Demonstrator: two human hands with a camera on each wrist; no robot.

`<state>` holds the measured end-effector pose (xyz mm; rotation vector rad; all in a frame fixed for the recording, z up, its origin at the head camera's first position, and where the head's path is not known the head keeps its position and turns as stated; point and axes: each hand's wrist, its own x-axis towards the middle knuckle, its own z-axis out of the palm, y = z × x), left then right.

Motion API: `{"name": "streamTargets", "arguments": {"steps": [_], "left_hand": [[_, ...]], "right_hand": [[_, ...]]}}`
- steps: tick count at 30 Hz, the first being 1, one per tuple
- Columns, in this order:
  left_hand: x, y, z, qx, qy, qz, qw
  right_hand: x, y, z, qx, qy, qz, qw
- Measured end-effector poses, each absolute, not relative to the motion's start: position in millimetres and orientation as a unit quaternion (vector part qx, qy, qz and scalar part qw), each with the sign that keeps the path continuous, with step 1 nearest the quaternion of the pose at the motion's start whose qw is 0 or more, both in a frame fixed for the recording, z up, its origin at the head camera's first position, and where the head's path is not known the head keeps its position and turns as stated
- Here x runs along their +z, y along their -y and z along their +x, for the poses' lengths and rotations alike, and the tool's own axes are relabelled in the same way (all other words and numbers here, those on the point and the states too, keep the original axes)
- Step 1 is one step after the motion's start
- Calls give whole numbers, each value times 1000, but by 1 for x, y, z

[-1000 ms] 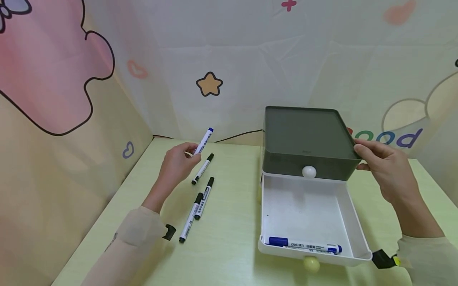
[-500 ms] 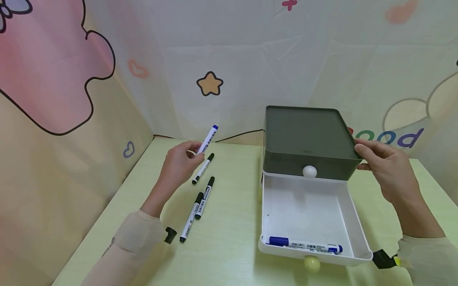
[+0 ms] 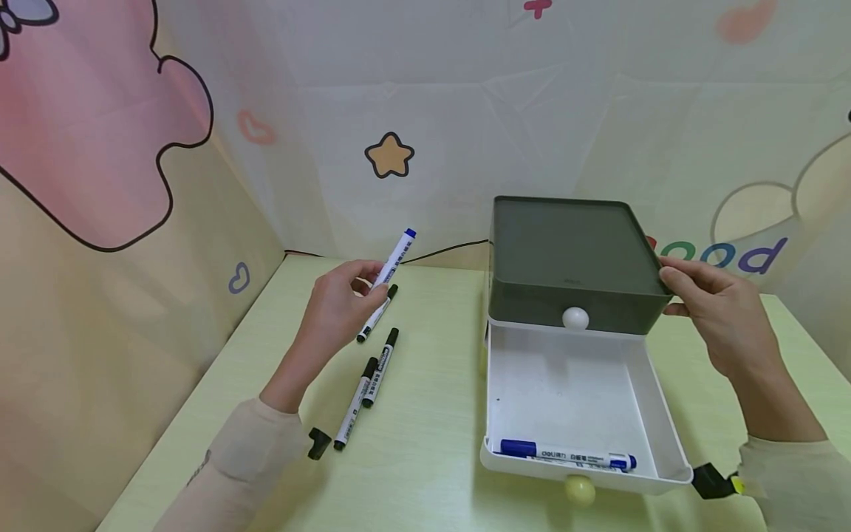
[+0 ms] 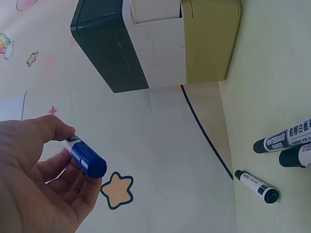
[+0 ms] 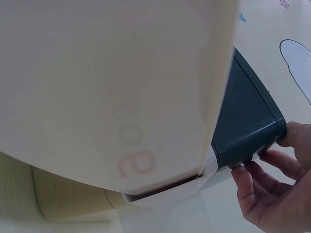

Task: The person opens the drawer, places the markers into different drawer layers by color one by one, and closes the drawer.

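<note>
My left hand [image 3: 346, 299] pinches a blue-capped whiteboard marker [image 3: 395, 258] between thumb and fingers, tilted with its blue tail end up. In the left wrist view the marker's blue cap [image 4: 88, 160] points toward the camera. At the right, my right hand [image 3: 725, 318] grips the front right corner of a desktop drawer unit [image 3: 572, 240] by its dark green top section. The thumb lies at its top edge, the fingers on its side. Below, a white drawer [image 3: 565, 391] is pulled out. A blue whiteboard marker [image 3: 568, 454] lies along its front wall, partly overlapping more blue.
On the table left of the unit lies a black whiteboard marker [image 3: 375, 318], partly behind my left hand. Nearer are two more black markers, one [image 3: 381, 368] touching the other [image 3: 354, 406]. A dark cord [image 3: 445, 251] runs along the printed back curtain.
My left hand has moved slightly to the right with the blue marker, now overlapping the far black marker. The right hand and the drawer unit stay in place.
</note>
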<state>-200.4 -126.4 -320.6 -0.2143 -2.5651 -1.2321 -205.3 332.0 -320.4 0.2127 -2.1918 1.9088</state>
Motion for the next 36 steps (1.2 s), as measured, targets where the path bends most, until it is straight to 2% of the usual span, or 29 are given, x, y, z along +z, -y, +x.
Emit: {"name": "streamTargets", "arguments": {"steps": [36], "left_hand": [[-302, 95, -173, -463, 858, -157, 161]], "right_hand": [[-320, -332, -206, 664, 736, 69, 111]]}}
